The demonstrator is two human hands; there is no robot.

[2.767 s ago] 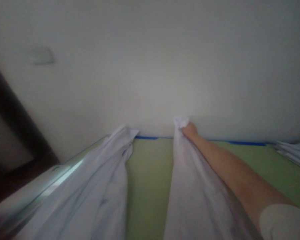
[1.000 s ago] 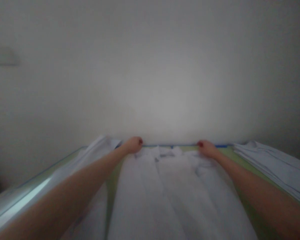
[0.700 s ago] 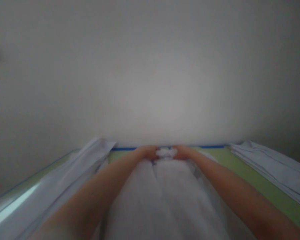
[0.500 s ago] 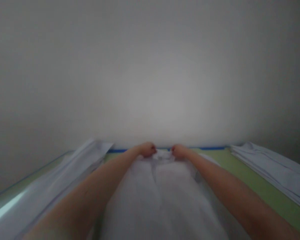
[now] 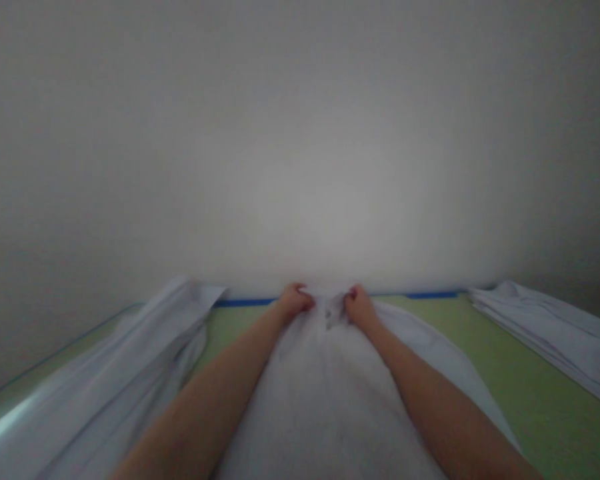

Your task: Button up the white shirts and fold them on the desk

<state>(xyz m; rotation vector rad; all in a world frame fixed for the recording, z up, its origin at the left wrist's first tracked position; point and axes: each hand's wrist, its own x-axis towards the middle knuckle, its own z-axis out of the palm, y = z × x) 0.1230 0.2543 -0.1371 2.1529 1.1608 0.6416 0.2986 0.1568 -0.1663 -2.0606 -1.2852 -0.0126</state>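
A white garment [image 5: 330,387] lies spread along the middle of a green table [image 5: 480,340], running away from me toward the wall. My left hand [image 5: 294,300] and my right hand [image 5: 359,303] are both at its far end, close together. Each hand is closed, pinching the bunched cloth at that far edge. Both forearms stretch out over the garment. The picture is blurred, so the fingers show only as rounded fists.
Another white cloth [image 5: 130,373] lies crumpled along the table's left side. A stack of folded white cloths [image 5: 550,340] sits at the right. Blue tape [image 5: 245,302] marks the table's far edge against a plain pale wall [image 5: 300,147].
The garment hung from my raised hands, then was laid flat. My hands moved from its outer corners to the middle of the far edge and stay pinched there.
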